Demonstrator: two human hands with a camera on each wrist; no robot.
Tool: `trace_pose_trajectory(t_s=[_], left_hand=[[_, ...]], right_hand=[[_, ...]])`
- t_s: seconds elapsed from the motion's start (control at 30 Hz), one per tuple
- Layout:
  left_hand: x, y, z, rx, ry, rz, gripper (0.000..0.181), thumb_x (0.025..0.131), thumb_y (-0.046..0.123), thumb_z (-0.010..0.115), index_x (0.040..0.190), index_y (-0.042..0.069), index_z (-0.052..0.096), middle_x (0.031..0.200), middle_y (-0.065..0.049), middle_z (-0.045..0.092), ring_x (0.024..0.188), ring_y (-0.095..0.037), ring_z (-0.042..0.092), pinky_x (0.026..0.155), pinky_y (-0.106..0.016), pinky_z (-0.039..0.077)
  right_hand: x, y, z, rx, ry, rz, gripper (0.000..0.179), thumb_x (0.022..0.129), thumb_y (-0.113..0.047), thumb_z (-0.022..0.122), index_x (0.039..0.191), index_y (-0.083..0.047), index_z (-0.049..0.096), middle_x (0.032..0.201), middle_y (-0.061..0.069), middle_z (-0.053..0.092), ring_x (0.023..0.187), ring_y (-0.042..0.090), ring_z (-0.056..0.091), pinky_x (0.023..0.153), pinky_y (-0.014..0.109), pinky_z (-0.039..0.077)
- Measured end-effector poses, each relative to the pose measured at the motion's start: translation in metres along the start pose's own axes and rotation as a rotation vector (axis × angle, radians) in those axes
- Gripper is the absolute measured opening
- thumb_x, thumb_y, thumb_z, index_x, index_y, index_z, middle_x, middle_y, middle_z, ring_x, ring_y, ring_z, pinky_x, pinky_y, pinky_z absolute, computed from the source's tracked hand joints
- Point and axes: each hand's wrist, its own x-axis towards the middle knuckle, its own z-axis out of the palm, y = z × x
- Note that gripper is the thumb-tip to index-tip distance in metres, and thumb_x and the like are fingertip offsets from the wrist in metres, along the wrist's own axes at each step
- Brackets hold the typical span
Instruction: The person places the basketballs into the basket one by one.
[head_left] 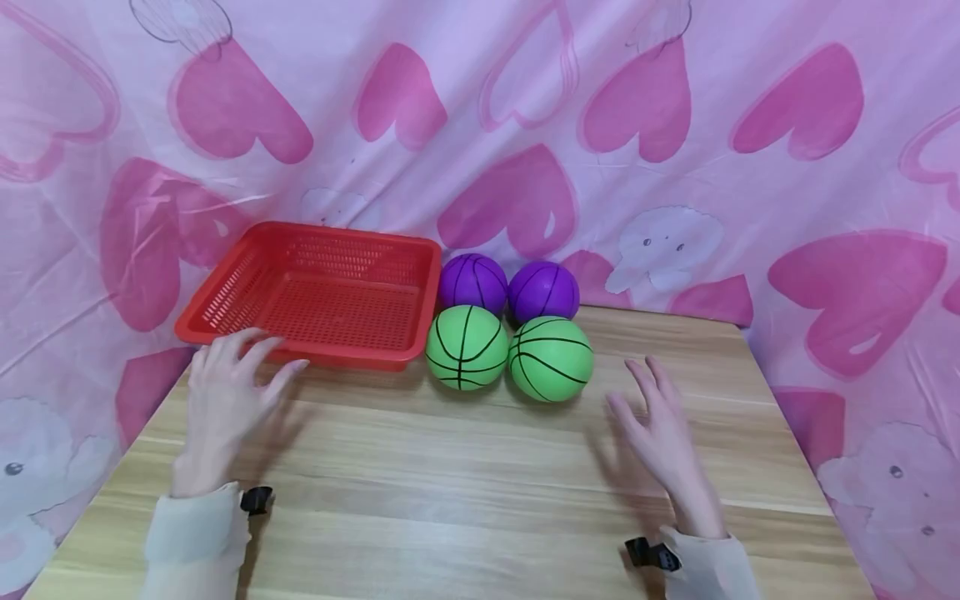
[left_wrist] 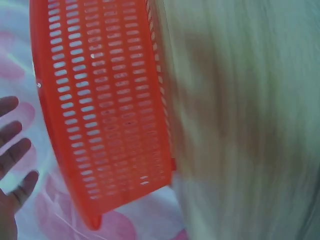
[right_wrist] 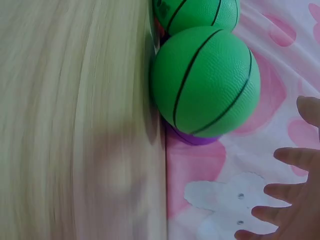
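Note:
My left hand [head_left: 227, 402] hovers with spread fingers by the front left corner of a red plastic basket [head_left: 330, 354]. In the left wrist view a gap shows between those fingers and the slotted basket wall [left_wrist: 107, 100]. My right hand [head_left: 663, 429], fingers apart and holding nothing, is over the table to the right of the balls. Nearest to it sits a green ball [head_left: 551, 360] with black basketball lines. A second green ball [head_left: 467, 348] is beside that one, close to the basket. Behind them are two purple balls, one left [head_left: 474, 283] and one right [head_left: 543, 292].
The wood-grain table [head_left: 420, 500] carries the basket at its back left and the balls at back centre. A pink curtain [head_left: 480, 192] with hearts and cartoon animals hangs behind and at both sides. Dark straps or clips [head_left: 651, 554] show at both wrists.

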Motion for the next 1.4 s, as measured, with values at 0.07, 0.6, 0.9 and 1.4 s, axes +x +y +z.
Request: trace_pose_trajectory(t_s=[0.07,0.6,0.9,1.4], left_hand=[[0.000,-0.003,0.003,-0.016,0.040,-0.001,0.043,0.066,0.038,0.073,0.097,0.008,0.066,0.104,-0.013,0.056,0.094,-0.033,0.048,0.078,-0.049,0.032],[-0.003,-0.010,0.017,-0.085,0.190,-0.042,0.038,0.060,0.033,0.078,0.084,0.005,0.068,0.088,-0.011,0.061,0.088,-0.032,0.049,0.079,-0.046,0.029],[0.001,-0.013,0.026,-0.144,0.153,-0.033,0.043,0.055,0.029,0.082,0.084,0.002,0.066,0.084,-0.012,0.059,0.085,-0.030,0.048,0.078,-0.042,0.031],[0.002,-0.009,0.030,-0.156,0.168,-0.025,0.041,0.055,0.026,0.082,0.083,0.000,0.066,0.083,-0.011,0.061,0.083,-0.029,0.050,0.077,-0.041,0.033]], right_hand=[[0.005,0.000,0.004,0.030,-0.010,0.004,0.055,0.083,-0.034,0.060,0.132,-0.019,0.039,0.140,0.010,0.024,0.125,0.033,0.023,0.090,0.059,0.024],[0.050,-0.022,0.022,0.382,-0.180,0.151,0.068,0.080,-0.032,0.063,0.137,-0.020,0.028,0.140,0.008,0.025,0.122,0.035,0.027,0.089,0.054,0.032],[0.060,-0.025,0.030,0.568,-0.209,0.248,0.067,0.080,-0.029,0.064,0.136,-0.021,0.029,0.140,0.009,0.023,0.124,0.034,0.026,0.091,0.052,0.031],[0.057,-0.027,0.039,0.553,-0.309,0.256,0.081,0.076,-0.026,0.069,0.138,-0.031,0.018,0.135,0.018,0.028,0.117,0.035,0.034,0.089,0.051,0.033]])
